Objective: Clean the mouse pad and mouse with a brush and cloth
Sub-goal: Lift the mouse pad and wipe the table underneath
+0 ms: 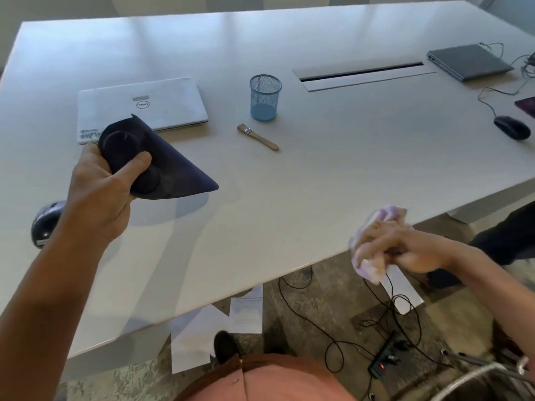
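Note:
My left hand (100, 186) grips a dark purple mouse pad (162, 166) by one edge and holds it bent above the white table (318, 175). Just under my left wrist, a dark mouse (46, 221) sits on the table at the left edge. My right hand (405, 250) holds a bunched pink cloth (373, 247) at the table's near edge. A small wooden brush (257, 137) lies flat on the table, apart from both hands.
A closed white laptop (144, 107) lies behind the pad. A blue mesh cup (265, 96) stands near the brush. At the far right are a grey laptop (469, 62) and a second black mouse (511, 127). Papers, cables and a power strip (383, 360) lie on the floor.

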Available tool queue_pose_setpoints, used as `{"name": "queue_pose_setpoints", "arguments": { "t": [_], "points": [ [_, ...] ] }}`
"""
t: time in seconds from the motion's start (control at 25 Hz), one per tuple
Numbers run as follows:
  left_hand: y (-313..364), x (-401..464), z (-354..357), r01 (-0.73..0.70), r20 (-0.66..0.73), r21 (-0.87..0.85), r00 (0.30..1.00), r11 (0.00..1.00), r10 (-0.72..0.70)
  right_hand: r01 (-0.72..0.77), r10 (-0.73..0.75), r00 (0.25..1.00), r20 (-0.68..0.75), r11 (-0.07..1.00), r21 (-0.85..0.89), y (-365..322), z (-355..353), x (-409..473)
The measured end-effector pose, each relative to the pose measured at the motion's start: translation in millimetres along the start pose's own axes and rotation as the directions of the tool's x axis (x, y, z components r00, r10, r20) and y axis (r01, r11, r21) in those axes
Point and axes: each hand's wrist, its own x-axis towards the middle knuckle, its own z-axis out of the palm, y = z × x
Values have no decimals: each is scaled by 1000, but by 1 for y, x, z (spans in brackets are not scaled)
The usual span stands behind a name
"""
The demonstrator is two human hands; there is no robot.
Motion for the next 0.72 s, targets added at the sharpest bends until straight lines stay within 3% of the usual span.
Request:
{"name": "queue_pose_setpoints", "arguments": {
  "t": [0.12,0.2,0.32,0.52,0.64,0.72],
  "points": [
    [0,7,-1,-1,13,-6,1000,1000,2,-284,335,924,183,924,-256,44,31,-48],
    [0,12,-5,-4,17,-9,1000,1000,4,-435,456,863,216,890,-138,46,34,-72],
    [2,20,-12,-4,10,-15,1000,1000,4,-493,476,869,138,859,140,11,1,-74],
    [9,32,-26,-15,-10,-28,1000,999,15,-153,182,977,-113,961,232,-83,-87,-10],
    [9,34,-36,-15,-38,-37,999,999,14,111,6,924,-382,953,283,-125,-108,81],
    [9,34,-44,-18,-52,-41,999,999,16,208,7,870,-492,900,382,-155,-107,159]
  ]
}}
